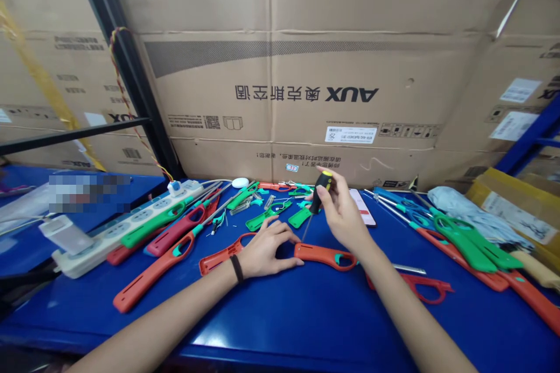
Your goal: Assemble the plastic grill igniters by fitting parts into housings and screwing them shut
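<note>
**Me with a screwdriver (321,192) over an orange lighter shell (324,256) on the bench**

My right hand (341,215) pinches the black-and-yellow handle between thumb and fingertips, shaft pointing down just beside the shell. My left hand (266,247) is spread over the orange, fingers curved and resting rather than clearly gripping, and it hides enough that I can't tell if this is one piece or two. There's a black wristband (237,268) on that wrist. The glossy blue bench (262,320) has more green and orange lighters (472,250) to the right and a power strip (131,230) to the left. Cardboard boxes (306,70) stand along the far side, and a blurred patch (87,192) on the left is unreadable.
</note>
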The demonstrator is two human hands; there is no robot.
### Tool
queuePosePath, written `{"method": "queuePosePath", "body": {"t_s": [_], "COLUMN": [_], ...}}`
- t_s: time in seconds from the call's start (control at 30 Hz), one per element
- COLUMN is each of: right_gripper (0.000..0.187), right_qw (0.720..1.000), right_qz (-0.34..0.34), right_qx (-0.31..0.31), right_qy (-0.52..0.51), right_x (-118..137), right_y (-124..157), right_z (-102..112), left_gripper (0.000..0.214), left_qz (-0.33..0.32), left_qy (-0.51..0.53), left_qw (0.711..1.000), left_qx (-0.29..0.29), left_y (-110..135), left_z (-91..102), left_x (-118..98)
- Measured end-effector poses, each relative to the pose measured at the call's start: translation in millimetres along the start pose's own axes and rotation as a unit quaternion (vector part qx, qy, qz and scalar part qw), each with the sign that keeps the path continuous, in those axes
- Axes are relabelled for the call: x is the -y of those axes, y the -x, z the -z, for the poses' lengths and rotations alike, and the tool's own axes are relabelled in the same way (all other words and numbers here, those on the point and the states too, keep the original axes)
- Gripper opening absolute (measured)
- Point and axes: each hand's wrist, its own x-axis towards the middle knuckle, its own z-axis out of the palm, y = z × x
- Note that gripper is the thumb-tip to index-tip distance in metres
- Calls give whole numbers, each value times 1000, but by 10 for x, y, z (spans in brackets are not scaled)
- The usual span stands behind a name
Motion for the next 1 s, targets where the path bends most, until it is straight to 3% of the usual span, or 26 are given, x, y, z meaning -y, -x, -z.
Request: {"method": "queuePosePath", "body": {"t_s": [0.1, 0.23, 0.5, 1.0], "right_gripper": [42, 42, 40, 39], "right_qw": [997, 992, 998, 1000], "right_qz": [-16, -2, 1, 12], "right_qx": [-45, -106, -44, -24], "right_qy": [-56, -61, -42, -17], "right_x": [-98, -216, -127, -133], "right_y": [88, 205, 244, 263], "right_z": [-137, -140, -141, -133], "left_gripper": [34, 33, 34, 35], "left_qz": [2, 5, 5, -2], "left_qy": [0, 7, 3, 1], "left_qw": [1000, 1000, 1000, 1000], "left_qx": [1, 0, -1, 5], "left_y": [-2, -10, -12, -15], "left_z": [-3, -11, -33, -37], "left_x": [-14, -49, -69, -63]}}
